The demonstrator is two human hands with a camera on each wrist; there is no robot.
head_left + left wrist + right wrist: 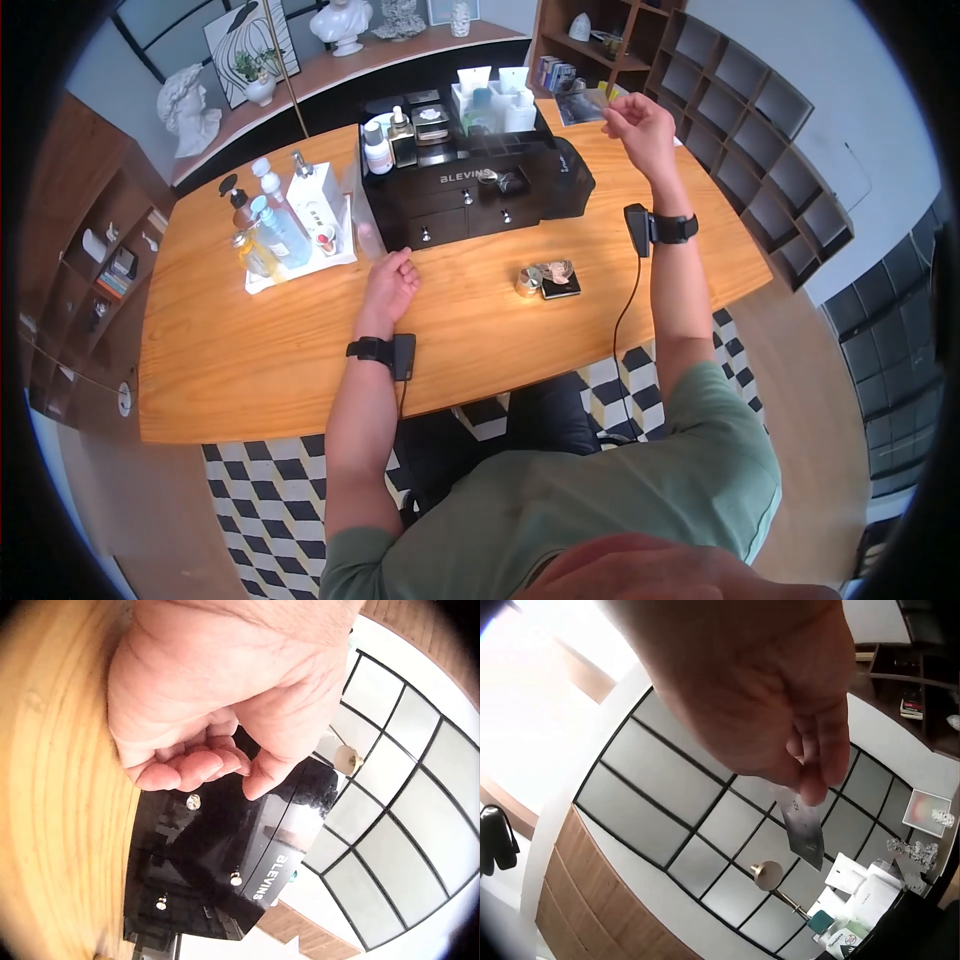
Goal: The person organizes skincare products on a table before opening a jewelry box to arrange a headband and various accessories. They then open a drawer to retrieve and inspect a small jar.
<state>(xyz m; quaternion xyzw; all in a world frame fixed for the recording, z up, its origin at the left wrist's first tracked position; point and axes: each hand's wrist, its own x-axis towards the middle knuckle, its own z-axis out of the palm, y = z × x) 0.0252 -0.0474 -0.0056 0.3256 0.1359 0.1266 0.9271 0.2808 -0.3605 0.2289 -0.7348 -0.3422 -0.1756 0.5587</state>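
My right hand [645, 132] is raised over the table's back right corner and pinches a flat, translucent packet [804, 832] with small dark print. In the right wrist view the packet hangs down from the fingertips. My left hand [388, 287] rests at the tabletop by the front left corner of a glossy black cosmetics organizer [440, 205]. Its fingers are loosely curled and hold nothing. The organizer has small drawers with shiny knobs [236, 878], all pushed in. Bottles [377, 148] and white tubes [512, 80] stand in its top.
Pump bottles [275, 232] and a white box [316, 200] stand on a white tray [300, 272] at the left. A small jar [528, 282] and a black compact [561, 287] lie in front of the organizer. A cable [622, 330] trails from my right wrist.
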